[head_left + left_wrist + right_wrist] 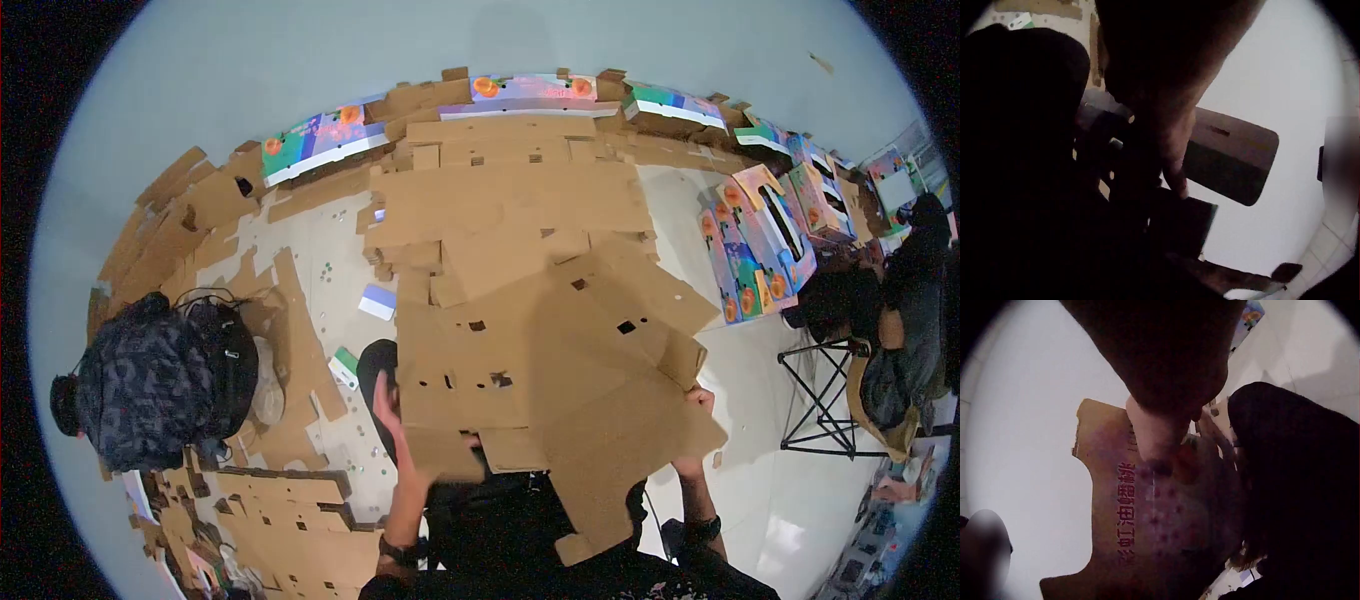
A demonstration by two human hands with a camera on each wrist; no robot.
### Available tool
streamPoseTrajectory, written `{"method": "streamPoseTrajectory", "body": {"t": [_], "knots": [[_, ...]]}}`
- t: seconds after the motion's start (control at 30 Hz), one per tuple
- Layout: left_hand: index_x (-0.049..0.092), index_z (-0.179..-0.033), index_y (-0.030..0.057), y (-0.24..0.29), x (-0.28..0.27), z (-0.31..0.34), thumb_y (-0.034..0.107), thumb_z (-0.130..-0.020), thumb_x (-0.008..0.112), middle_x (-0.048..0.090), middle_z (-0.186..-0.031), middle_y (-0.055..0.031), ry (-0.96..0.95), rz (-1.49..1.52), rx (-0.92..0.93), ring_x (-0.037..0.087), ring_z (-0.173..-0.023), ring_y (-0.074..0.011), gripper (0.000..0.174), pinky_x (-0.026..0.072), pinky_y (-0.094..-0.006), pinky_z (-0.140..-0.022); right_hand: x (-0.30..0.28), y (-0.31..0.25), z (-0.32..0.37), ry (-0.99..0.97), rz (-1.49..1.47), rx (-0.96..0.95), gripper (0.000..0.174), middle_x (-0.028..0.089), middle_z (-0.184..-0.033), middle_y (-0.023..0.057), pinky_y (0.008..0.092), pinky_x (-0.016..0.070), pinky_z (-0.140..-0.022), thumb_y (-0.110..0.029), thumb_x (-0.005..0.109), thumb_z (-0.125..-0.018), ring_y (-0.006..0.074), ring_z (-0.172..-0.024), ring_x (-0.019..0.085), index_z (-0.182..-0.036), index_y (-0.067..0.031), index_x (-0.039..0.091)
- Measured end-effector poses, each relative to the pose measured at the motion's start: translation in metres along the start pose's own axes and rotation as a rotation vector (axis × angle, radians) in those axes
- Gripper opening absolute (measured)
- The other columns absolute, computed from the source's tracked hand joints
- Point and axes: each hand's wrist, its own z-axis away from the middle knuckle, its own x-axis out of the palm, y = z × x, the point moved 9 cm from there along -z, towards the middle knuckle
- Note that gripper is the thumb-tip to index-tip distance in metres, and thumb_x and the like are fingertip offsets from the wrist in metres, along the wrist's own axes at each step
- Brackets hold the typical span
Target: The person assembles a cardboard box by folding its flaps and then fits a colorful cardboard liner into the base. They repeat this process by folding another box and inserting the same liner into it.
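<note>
A large flattened cardboard box (610, 370), brown side up with several small punched holes and loose flaps, spreads in front of my body between both hands. My left hand (389, 408) is at its left edge, partly hidden by the board. At the right edge my right hand (701, 401) grips the board with curled fingers. From the right wrist view, the box's other face (1129, 512) shows a print with red characters, my thumb lying against it. The left wrist view is dark, with a digit of my left hand (1175, 169) pointing down beside a cardboard flap (1235, 153).
Behind it more flattened cardboard (510, 200) lies on the floor. Printed boxes (755, 245) stand to the right, near a folding stool (830, 400) and another person (905, 320). A dark backpack (165, 380) sits on the left. Colourful box strips (325, 140) line the wall.
</note>
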Motion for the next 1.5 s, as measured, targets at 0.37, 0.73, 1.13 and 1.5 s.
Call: {"method": "streamPoseTrajectory", "body": {"t": [0.37, 0.73, 1.13, 1.5], "knots": [[0.049, -0.126, 0.0067, 0.024, -0.025, 0.001, 0.039, -0.045, 0.104, 0.046, -0.125, -0.0143, -0.106, -0.083, 0.344, 0.052, -0.115, -0.0306, 0.103, 0.0475, -0.0416, -0.097, -0.001, -0.038, 0.037, -0.078, 0.137, 0.062, 0.046, 0.065, -0.110, 0.0168, 0.0394, 0.0521, -0.093, -0.028, 0.087, -0.080, 0.0269, -0.108, 0.063, -0.096, -0.0082, 0.048], [0.052, -0.144, 0.0107, 0.062, -0.031, 0.023, 0.043, -0.063, 0.097, 0.042, -0.143, -0.0208, -0.502, -0.190, 0.213, 0.049, -0.128, -0.0383, 0.098, 0.0437, -0.0479, -0.106, 0.057, -0.081, 0.083, -0.467, 0.133, 0.121, 0.051, 0.062, -0.113, 0.0107, 0.0334, 0.0527, -0.085, -0.015, 0.077, -0.089, 0.0198, -0.101, 0.061, -0.127, -0.0027, 0.045], [0.028, -0.159, 0.0062, 0.067, 0.019, 0.042, 0.010, -0.081, 0.084, 0.025, -0.165, -0.0260, -0.469, 0.128, -0.064, 0.028, -0.153, -0.0391, 0.097, 0.0259, -0.0471, -0.123, 0.039, 0.011, 0.099, -0.167, -0.058, 0.492, 0.014, 0.070, -0.103, 0.0108, 0.0316, 0.0517, -0.086, -0.008, 0.067, -0.098, 0.0177, -0.097, 0.066, -0.109, 0.0004, 0.069], [0.048, -0.146, 0.0069, 0.066, 0.033, 0.036, 0.000, -0.079, 0.080, 0.045, -0.156, -0.0202, -0.565, 0.116, 0.058, 0.042, -0.147, -0.0353, 0.075, 0.0382, -0.0450, -0.119, -0.040, 0.110, 0.082, 0.483, -0.465, 0.788, 0.038, 0.062, -0.129, 0.0110, 0.0336, 0.0440, -0.100, -0.029, 0.055, -0.105, 0.0177, -0.117, 0.056, -0.134, -0.0040, 0.055]]}}
